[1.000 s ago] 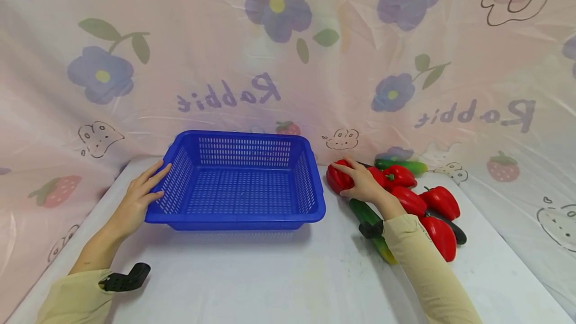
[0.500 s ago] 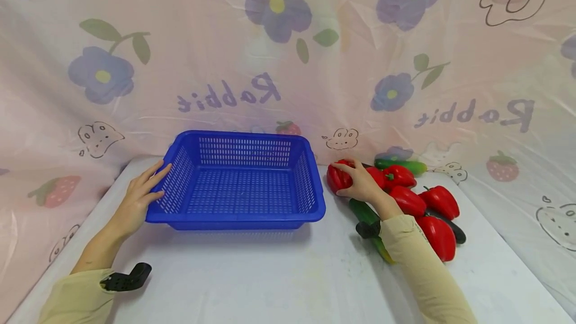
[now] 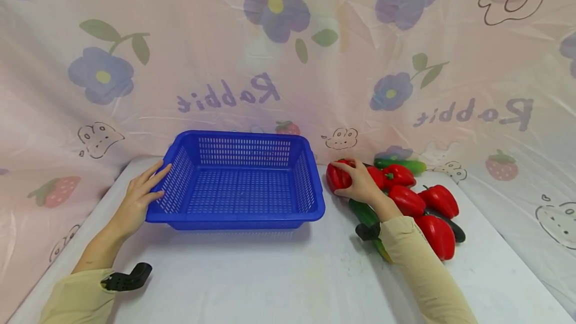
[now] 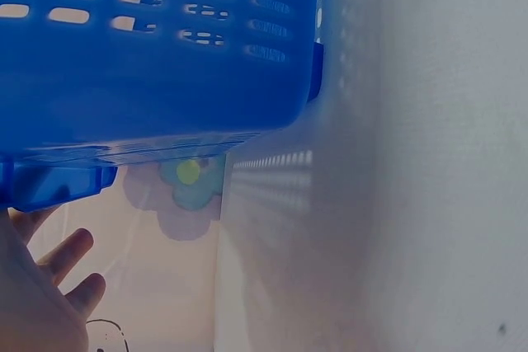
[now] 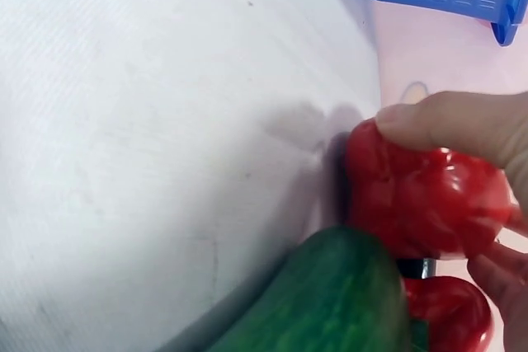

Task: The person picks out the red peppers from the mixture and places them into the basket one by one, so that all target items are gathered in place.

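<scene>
My left hand (image 3: 133, 205) lies at the left rim of a blue plastic basket (image 3: 234, 218), its fingers fairly straight and spread. In the left wrist view, the fingers (image 4: 70, 253) show just below the basket's rim. With thumb and fingers spread around its sides, my right hand (image 3: 363, 185) grips a red bell pepper (image 3: 335, 180) just right of the basket. The right wrist view shows the thumb pressed on this pepper (image 5: 421, 195); part of the far fingers is hidden behind it. A green cucumber (image 3: 362, 212) lies under the right wrist, its tip close to the pepper.
Several more red bell peppers (image 3: 434, 236) are grouped on the right of the white table (image 3: 270, 279). Among them lies a dark, long vegetable (image 3: 455, 229), and another cucumber (image 3: 401, 165) sits at the back. A printed curtain (image 3: 225, 64) hangs behind the table.
My right hand has shifted slightly left and lower around the bell pepper, the thumb moving along its near side. The left hand and the basket have not moved.
</scene>
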`<state>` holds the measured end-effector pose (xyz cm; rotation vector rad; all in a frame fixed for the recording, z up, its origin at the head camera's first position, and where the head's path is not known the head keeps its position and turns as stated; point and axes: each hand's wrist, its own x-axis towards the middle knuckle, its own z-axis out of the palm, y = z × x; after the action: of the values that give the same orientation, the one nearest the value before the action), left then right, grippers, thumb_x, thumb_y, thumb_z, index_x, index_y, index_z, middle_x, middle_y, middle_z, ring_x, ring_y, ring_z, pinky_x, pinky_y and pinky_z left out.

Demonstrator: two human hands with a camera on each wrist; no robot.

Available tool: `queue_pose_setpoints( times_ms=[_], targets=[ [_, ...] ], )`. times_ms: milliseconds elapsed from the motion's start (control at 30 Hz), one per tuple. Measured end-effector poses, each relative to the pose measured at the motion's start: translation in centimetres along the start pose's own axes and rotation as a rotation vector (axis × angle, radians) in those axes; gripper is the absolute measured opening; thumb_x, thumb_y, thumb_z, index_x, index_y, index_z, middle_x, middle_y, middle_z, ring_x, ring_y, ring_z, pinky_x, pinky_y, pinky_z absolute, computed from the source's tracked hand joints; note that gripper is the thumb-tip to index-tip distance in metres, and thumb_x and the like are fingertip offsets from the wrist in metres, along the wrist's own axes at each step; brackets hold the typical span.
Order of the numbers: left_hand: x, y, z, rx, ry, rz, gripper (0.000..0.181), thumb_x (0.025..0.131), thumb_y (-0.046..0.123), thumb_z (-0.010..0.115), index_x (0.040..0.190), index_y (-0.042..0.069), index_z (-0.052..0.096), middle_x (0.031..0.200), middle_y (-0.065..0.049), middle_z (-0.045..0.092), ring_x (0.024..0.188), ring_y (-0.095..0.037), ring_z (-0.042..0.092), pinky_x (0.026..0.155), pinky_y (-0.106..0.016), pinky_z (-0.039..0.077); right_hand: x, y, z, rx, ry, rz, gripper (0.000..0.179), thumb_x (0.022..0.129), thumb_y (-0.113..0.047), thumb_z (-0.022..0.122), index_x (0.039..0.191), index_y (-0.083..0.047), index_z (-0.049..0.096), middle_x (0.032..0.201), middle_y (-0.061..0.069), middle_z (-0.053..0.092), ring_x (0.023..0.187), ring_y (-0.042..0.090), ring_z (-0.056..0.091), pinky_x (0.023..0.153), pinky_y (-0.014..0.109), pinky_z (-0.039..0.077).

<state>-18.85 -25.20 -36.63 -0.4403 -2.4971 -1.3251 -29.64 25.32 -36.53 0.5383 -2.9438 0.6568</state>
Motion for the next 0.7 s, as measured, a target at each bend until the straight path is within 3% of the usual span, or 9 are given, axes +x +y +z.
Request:
queue_pose_setpoints(
  times_ms=[700],
  targets=[
    [0.1, 0.1, -0.1, -0.020, 0.000, -0.005, 0.050, 0.096, 0.003, 0.037, 0.145, -0.005, 0.031, 0.155, -0.028, 0.015, 0.133, -0.055, 0.006, 0.097, -0.076, 0.003, 0.2, -1.5, -1.8, 0.021, 0.080, -0.058, 0.079, 0.073, -0.016, 0.082, 0.142, -0.019, 0.046, 0.145, 0.019, 0.031, 0.127, 0.043, 0.038, 0.088, 0.058, 0.048]
  ],
)
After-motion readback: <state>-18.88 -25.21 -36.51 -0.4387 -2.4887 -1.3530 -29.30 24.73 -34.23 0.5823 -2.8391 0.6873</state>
